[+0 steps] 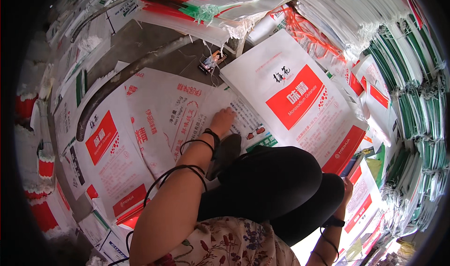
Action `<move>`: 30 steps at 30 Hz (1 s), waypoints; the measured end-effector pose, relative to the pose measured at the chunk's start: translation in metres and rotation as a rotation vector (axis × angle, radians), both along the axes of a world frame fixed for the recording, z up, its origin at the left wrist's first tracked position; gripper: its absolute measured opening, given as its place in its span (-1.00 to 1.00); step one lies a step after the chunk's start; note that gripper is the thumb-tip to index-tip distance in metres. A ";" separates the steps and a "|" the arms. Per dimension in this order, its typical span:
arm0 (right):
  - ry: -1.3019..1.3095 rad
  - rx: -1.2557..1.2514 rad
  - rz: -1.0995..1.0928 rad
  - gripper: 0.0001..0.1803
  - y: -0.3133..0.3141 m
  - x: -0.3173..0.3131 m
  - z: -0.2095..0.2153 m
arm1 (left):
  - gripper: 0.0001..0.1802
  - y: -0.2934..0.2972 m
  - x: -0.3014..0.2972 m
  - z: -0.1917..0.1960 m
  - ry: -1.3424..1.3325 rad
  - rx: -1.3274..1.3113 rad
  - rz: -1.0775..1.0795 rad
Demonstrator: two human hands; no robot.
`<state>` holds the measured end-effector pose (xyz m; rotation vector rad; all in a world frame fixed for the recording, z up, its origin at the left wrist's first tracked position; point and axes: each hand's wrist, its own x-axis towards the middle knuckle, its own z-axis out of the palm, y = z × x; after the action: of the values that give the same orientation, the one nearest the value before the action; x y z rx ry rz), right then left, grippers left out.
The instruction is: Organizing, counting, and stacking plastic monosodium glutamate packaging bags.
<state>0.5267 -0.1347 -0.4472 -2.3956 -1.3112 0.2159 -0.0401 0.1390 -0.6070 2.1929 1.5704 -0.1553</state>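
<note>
Fingers of the right hand [346,198] are partly hidden, their grip untellable; the left hand [223,120] rests, loosely spread, on flat white sacks [159,106], seemingly left to stack. Beyond, green-edged stacks [398,55] look done.

Left hand [223,120]: resting on flat printed sacks [164,109]
Right hand [347,192]: beside knee [332,189], at red-and-white sack [363,198], grip unclear
Ahead: large red-panelled white sack [296,97]
Right edge: green-and-white stacks [398,80]
Left side: curved dark pole [107,90]
</note>
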 end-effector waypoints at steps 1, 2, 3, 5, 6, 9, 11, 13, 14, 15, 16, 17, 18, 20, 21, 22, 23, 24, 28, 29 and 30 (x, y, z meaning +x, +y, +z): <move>-0.006 -0.005 -0.004 -0.59 -0.002 0.000 0.016 | -0.56 0.004 -0.012 -0.007 -0.050 -0.143 0.070; 0.051 -0.005 -0.051 -0.60 -0.004 0.001 0.033 | -0.66 0.002 -0.023 -0.010 -0.076 -0.086 0.077; 0.110 -0.001 -0.094 -0.61 -0.005 0.001 0.043 | -0.72 0.000 -0.040 -0.012 -0.099 -0.027 0.088; 0.458 0.127 -0.252 -0.61 0.001 -0.013 0.061 | -0.75 -0.005 -0.102 -0.018 -0.244 0.216 0.298; 0.479 0.137 -0.204 -0.61 0.017 -0.034 0.075 | -0.71 -0.007 -0.154 -0.016 -0.166 0.263 0.283; 0.503 0.167 -0.137 -0.64 0.036 -0.075 0.122 | -0.55 -0.006 -0.262 -0.005 -0.118 0.443 0.786; 0.514 0.188 -0.073 -0.64 0.055 -0.096 0.134 | -0.59 -0.015 -0.329 0.019 0.034 0.554 0.695; 0.435 0.186 -0.062 -0.65 0.062 -0.115 0.164 | -0.64 -0.010 -0.277 0.036 -0.094 0.386 0.741; 0.411 0.166 -0.026 -0.66 0.068 -0.123 0.172 | -0.68 -0.009 -0.252 0.057 -0.023 0.262 0.808; 0.426 0.149 0.035 -0.67 0.080 -0.134 0.172 | -0.68 -0.016 -0.274 0.060 0.001 0.276 0.830; 0.461 0.125 0.111 -0.68 0.090 -0.143 0.169 | -0.64 -0.023 -0.302 0.054 0.007 0.292 0.915; 0.413 0.088 0.217 -0.68 0.095 -0.151 0.167 | -0.59 -0.026 -0.319 0.047 0.002 0.301 0.993; 0.419 0.052 0.241 -0.68 0.099 -0.162 0.169 | -0.59 -0.029 -0.329 0.044 0.019 0.310 1.007; 0.401 0.005 0.252 -0.68 0.097 -0.169 0.173 | -0.51 -0.028 -0.317 0.040 0.132 0.138 1.094; 0.436 -0.001 0.235 -0.68 0.095 -0.169 0.173 | -0.51 -0.032 -0.310 0.039 0.134 0.134 1.098; 0.436 -0.010 0.196 -0.68 0.087 -0.166 0.177 | -0.49 -0.028 -0.261 0.048 0.111 0.232 1.220; 0.428 -0.012 0.192 -0.68 0.082 -0.161 0.176 | -0.46 -0.032 -0.230 0.063 0.112 0.352 1.353; 0.515 0.062 0.165 -0.66 0.078 -0.155 0.169 | -0.46 -0.045 -0.223 0.069 0.129 0.543 1.202; 0.656 0.163 0.106 -0.61 0.072 -0.144 0.153 | -0.47 -0.088 -0.191 0.039 -0.205 0.253 0.601; 0.647 0.158 0.101 -0.61 0.068 -0.141 0.154 | -0.50 -0.098 -0.154 0.040 -0.233 -0.021 0.451; 0.634 0.158 0.103 -0.60 0.067 -0.139 0.156 | -0.51 -0.114 -0.127 0.036 -0.297 0.056 0.348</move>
<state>0.3877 -0.0678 -0.2910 -1.8928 -1.0905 0.7937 -0.1674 0.0253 -0.5711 1.8404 1.7614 0.3089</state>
